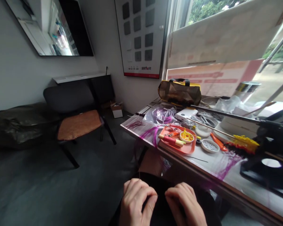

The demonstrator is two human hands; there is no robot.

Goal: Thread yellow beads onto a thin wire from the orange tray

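Note:
My left hand [139, 201] is closed in a pinch above my lap, thumb tip pressed to the index finger. A thin brownish strand [139, 175] rises just behind its knuckles. My right hand [185, 202] pinches the same way a short gap to the right, its fingertips facing the left ones. Whatever is between the fingertips is too fine to make out. Nearest on the table is an orange tray [188, 150], holding a small bowl of yellow and red bits [186, 136] and a red and yellow rod [171, 140].
The table edge [179, 161] runs diagonally ahead of my hands. On the table are a dish of pale beads [210, 145], purple strands [228, 164], an orange-handled tool [218, 142], a white box [186, 113] and a bag [179, 92]. A chair [79, 124] stands left.

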